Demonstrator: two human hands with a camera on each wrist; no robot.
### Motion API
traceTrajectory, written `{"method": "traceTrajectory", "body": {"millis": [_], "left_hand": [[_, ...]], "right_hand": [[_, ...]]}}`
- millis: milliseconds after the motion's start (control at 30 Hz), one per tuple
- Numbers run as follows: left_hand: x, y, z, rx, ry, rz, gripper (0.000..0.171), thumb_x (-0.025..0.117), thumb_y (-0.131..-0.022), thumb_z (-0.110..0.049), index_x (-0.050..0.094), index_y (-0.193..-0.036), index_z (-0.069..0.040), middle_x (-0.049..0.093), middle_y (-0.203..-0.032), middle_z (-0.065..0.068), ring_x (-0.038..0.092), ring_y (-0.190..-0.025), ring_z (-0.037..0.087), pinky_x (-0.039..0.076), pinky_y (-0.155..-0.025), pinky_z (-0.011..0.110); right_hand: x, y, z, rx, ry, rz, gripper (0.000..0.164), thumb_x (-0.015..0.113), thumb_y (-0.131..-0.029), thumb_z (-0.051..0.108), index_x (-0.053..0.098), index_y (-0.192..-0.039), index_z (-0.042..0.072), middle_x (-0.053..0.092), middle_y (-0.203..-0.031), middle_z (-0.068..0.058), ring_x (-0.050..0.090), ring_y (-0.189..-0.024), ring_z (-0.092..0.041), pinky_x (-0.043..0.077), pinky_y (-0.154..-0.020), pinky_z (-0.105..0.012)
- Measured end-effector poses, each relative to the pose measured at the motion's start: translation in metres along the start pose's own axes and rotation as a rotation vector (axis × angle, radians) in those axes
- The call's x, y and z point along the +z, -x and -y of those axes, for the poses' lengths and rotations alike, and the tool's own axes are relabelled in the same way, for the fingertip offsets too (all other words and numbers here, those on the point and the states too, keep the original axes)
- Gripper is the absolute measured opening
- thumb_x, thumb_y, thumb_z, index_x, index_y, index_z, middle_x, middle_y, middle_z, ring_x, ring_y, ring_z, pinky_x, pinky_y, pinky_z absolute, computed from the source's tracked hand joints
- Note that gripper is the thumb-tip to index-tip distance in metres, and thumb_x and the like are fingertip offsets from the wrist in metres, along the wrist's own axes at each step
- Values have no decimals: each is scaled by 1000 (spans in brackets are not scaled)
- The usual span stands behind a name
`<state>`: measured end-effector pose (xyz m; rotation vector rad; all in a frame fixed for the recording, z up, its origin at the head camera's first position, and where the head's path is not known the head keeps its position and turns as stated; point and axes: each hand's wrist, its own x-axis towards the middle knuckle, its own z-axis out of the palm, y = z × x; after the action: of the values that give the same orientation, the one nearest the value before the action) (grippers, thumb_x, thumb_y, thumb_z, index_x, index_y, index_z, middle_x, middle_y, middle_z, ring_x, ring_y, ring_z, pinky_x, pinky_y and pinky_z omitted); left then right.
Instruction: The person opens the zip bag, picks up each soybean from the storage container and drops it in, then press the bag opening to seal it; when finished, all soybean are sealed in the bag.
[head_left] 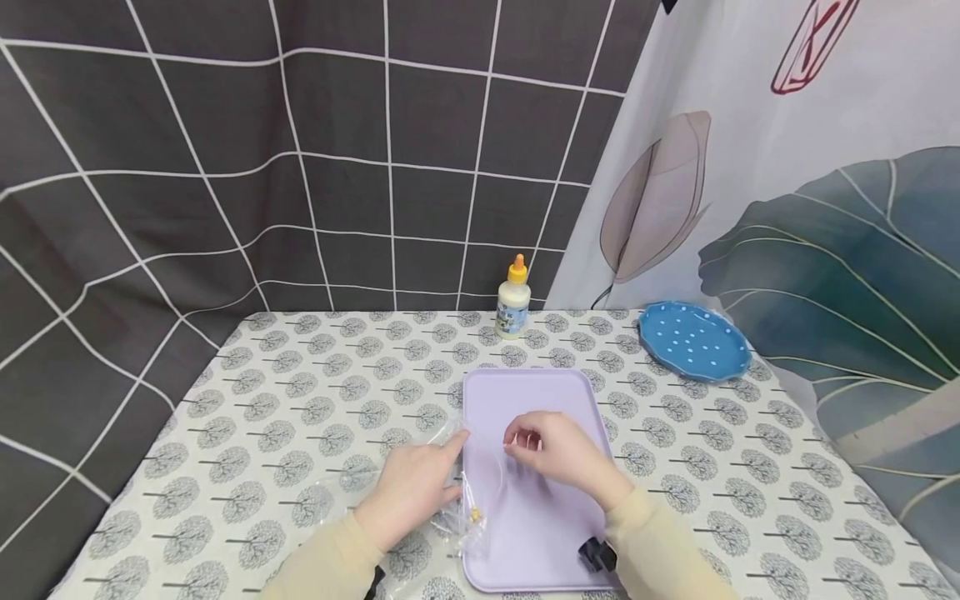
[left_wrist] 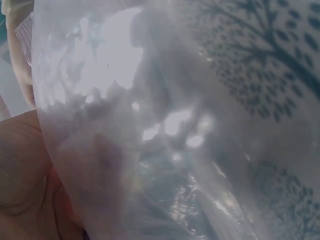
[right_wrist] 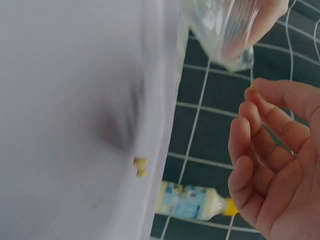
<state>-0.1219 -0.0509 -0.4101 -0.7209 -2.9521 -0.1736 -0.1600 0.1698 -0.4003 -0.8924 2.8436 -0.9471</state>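
Note:
My left hand (head_left: 416,487) holds a clear plastic bag (head_left: 352,479) at the left edge of the lavender tray (head_left: 540,392). Crinkled and shiny, the bag (left_wrist: 165,135) fills most of the left wrist view. Small yellow pieces (head_left: 475,515) show through the film near the tray's left rim. Over the tray, my right hand (head_left: 555,450) pinches a tiny yellow piece (right_wrist: 252,87) between thumb and forefinger, the other fingers curled. In the right wrist view, more small yellow bits (right_wrist: 140,167) lie on the tray near a rim.
Behind the tray stands a glue bottle (head_left: 513,308) with a yellow and orange cap. A blue plate with white dots (head_left: 693,342) lies at the back right. The tablecloth (head_left: 315,375) has a tree print, and a dark grid curtain (head_left: 337,200) hangs behind.

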Motion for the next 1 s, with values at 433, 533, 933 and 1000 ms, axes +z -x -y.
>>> {"method": "traceTrajectory", "body": {"millis": [433,533,933,1000], "left_hand": [[1,0,0,9,-10,-9,71,79,-70,-42,56,-130,-12,55,-59,-7,44,-47,7,34,-44,21],[1,0,1,8,-5,-7,71,79,-71,-43,56,-130,-11,56,-60,-7,45,-48,7,35,-45,21],[2,1,1,9,14,2,72,78,-71,-43,55,-130,-9,63,-67,-4,51,-52,9,37,-46,22],[2,1,1,10,14,0,72,78,-71,-42,55,-130,-9,64,-68,-3,51,-52,9,37,-46,22]], "right_hand": [[6,2,3,-12,25,-15,5,71,-83,18,69,-87,17,55,-70,15,49,-64,0,45,-60,-18],[6,2,-3,-5,31,-26,4,71,-83,17,69,-86,16,55,-69,15,48,-63,1,44,-58,-19],[9,-1,-25,145,42,-21,4,72,-83,21,68,-83,19,54,-65,15,48,-60,-2,42,-57,-20],[10,-2,-28,161,40,-23,4,72,-83,21,68,-83,19,54,-65,14,48,-61,-3,42,-58,-20]]}}
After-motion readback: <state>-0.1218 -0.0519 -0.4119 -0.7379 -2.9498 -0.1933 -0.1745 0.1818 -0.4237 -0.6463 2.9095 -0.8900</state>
